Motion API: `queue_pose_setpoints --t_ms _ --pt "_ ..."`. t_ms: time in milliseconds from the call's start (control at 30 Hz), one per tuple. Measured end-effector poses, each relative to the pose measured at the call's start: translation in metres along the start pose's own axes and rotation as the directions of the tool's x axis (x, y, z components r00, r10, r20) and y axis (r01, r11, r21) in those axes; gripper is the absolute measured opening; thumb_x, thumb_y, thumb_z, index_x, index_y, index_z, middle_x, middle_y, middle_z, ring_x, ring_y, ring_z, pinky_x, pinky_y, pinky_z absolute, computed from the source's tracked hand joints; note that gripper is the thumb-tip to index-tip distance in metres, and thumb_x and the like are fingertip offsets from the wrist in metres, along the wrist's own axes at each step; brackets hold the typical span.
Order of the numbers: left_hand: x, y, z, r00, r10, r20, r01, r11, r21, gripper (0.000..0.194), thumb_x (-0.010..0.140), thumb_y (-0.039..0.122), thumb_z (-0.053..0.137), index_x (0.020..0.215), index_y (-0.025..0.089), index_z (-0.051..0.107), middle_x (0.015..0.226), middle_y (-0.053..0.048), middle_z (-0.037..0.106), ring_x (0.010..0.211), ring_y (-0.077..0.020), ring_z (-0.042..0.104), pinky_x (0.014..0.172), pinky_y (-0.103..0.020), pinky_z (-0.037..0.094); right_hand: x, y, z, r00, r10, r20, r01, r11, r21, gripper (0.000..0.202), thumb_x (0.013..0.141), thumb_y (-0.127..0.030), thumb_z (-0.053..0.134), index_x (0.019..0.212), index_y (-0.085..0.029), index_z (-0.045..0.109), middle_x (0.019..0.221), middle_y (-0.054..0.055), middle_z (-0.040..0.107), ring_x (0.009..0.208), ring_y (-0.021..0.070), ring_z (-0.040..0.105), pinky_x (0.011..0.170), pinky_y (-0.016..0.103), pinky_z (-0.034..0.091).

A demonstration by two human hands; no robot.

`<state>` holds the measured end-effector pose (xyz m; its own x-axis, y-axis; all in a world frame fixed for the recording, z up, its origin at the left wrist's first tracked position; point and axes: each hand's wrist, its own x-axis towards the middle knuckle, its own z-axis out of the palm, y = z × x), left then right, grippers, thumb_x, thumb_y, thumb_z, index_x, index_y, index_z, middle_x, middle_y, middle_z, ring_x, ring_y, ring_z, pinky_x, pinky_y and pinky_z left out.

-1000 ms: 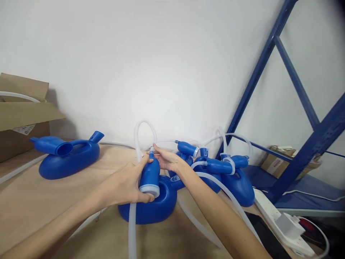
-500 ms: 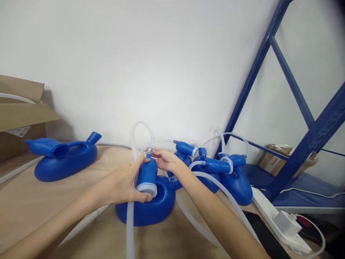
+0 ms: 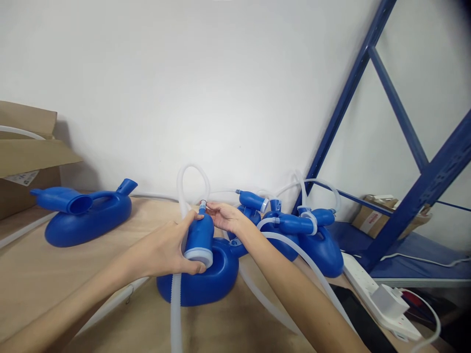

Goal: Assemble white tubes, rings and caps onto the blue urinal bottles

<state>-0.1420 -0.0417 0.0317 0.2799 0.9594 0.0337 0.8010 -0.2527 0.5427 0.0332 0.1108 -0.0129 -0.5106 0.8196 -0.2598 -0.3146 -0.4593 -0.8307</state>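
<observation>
My left hand (image 3: 172, 247) is wrapped around a blue urinal funnel (image 3: 200, 235) with a white cap on its wide end, which faces me. The funnel tilts, its narrow neck pointing up and away. A translucent hose (image 3: 180, 184) loops up from that neck and down past my left hand. At the neck, my right hand (image 3: 226, 215) has its fingers closed around the hose end; its fingertips are partly hidden. Just beneath the funnel lies a blue urinal bottle (image 3: 198, 289) on the wooden table (image 3: 147, 318).
More blue urinal bottles (image 3: 320, 250) with funnels and hoses crowd the right. Another bottle (image 3: 88, 225) lies left, near an open cardboard box (image 3: 33, 157). A white power strip (image 3: 382, 299), a black flat object (image 3: 362, 318) and a blue metal rack (image 3: 346, 103) stand at right.
The view has shifted very slightly. Both hands keep their places on the funnel and hose end, with no clear movement between them.
</observation>
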Motion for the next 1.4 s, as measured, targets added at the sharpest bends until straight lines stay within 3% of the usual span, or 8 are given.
queue_pose_setpoints --t_ms 267,567,833,933,1033,1100,1267,1400 --pt "-0.002 0.001 -0.001 1.000 0.011 0.007 -0.012 1.000 0.025 0.104 0.061 0.058 0.080 0.151 0.032 0.035 0.112 -0.004 0.069 0.103 -0.0292 0.066 0.089 -0.037 0.051 -0.004 -0.010 0.001 0.987 0.156 0.025 -0.154 0.985 -0.082 0.017 0.098 -0.015 0.045 0.097 -0.013 0.062 0.071 0.002 0.064 0.056 0.0142 0.058 0.057 0.026 0.050" --pt "0.000 -0.002 0.000 0.999 0.044 -0.009 -0.044 0.999 -0.017 0.104 0.061 0.056 0.081 0.150 0.030 0.036 0.125 -0.007 0.067 0.113 -0.0297 0.065 0.096 -0.038 0.053 -0.008 -0.009 0.002 0.987 0.146 0.070 -0.135 0.982 -0.135 0.018 0.102 -0.029 0.047 0.097 -0.016 0.059 0.077 0.000 0.065 0.061 0.0151 0.062 0.062 0.028 0.051" --pt "0.000 -0.001 -0.002 0.999 0.044 -0.005 -0.045 0.999 -0.009 0.103 0.062 0.058 0.081 0.150 0.030 0.037 0.120 -0.007 0.069 0.109 -0.0302 0.066 0.097 -0.041 0.055 -0.004 -0.005 0.001 0.990 0.120 0.080 -0.104 0.977 -0.186 0.008 0.090 -0.024 0.062 0.093 -0.017 0.061 0.077 -0.001 0.063 0.063 0.0138 0.060 0.064 0.027 0.050" --pt "0.001 -0.001 -0.002 0.999 0.039 -0.001 -0.039 0.999 -0.024 0.106 0.061 0.055 0.082 0.152 0.027 0.035 0.135 -0.010 0.064 0.119 -0.0326 0.063 0.105 -0.044 0.053 -0.005 -0.006 0.002 0.987 0.138 0.085 -0.119 0.973 -0.198 0.014 0.091 -0.027 0.061 0.098 -0.015 0.064 0.080 0.001 0.065 0.064 0.0139 0.060 0.064 0.027 0.050" --pt "0.002 -0.001 -0.002 1.000 0.013 0.014 -0.013 0.999 -0.042 0.111 0.061 0.053 0.082 0.155 0.029 0.029 0.159 -0.009 0.045 0.142 -0.0337 0.049 0.122 -0.048 0.042 -0.008 -0.009 0.002 0.980 0.176 0.095 -0.155 0.969 -0.194 0.030 0.097 -0.035 0.045 0.101 -0.013 0.065 0.080 0.004 0.066 0.063 0.0164 0.061 0.062 0.029 0.051" --pt "0.002 -0.001 -0.001 1.000 0.008 0.018 -0.007 0.999 -0.051 0.113 0.060 0.053 0.082 0.156 0.029 0.028 0.162 -0.009 0.041 0.146 -0.0337 0.045 0.124 -0.048 0.040 -0.010 -0.011 0.001 0.977 0.191 0.097 -0.171 0.968 -0.186 0.036 0.098 -0.034 0.036 0.100 -0.012 0.065 0.078 0.005 0.066 0.062 0.0174 0.061 0.060 0.031 0.051" --pt "0.001 -0.001 -0.003 1.000 -0.019 -0.005 0.019 0.999 -0.033 0.106 0.061 0.057 0.081 0.153 0.028 0.036 0.137 -0.011 0.063 0.123 -0.0328 0.062 0.107 -0.043 0.052 -0.009 -0.010 -0.002 0.976 0.194 0.095 -0.174 0.967 -0.187 0.025 0.095 -0.023 0.043 0.100 -0.011 0.065 0.076 0.004 0.067 0.060 0.0162 0.061 0.061 0.030 0.051" --pt "0.000 -0.002 -0.004 1.000 0.008 -0.017 -0.008 1.000 -0.020 0.107 0.062 0.061 0.080 0.153 0.028 0.035 0.115 -0.007 0.070 0.111 -0.0295 0.066 0.100 -0.039 0.054 -0.005 -0.006 -0.005 0.982 0.157 0.108 -0.135 0.972 -0.193 0.015 0.094 -0.018 0.051 0.097 -0.011 0.065 0.075 0.004 0.066 0.063 0.0155 0.062 0.068 0.029 0.052"
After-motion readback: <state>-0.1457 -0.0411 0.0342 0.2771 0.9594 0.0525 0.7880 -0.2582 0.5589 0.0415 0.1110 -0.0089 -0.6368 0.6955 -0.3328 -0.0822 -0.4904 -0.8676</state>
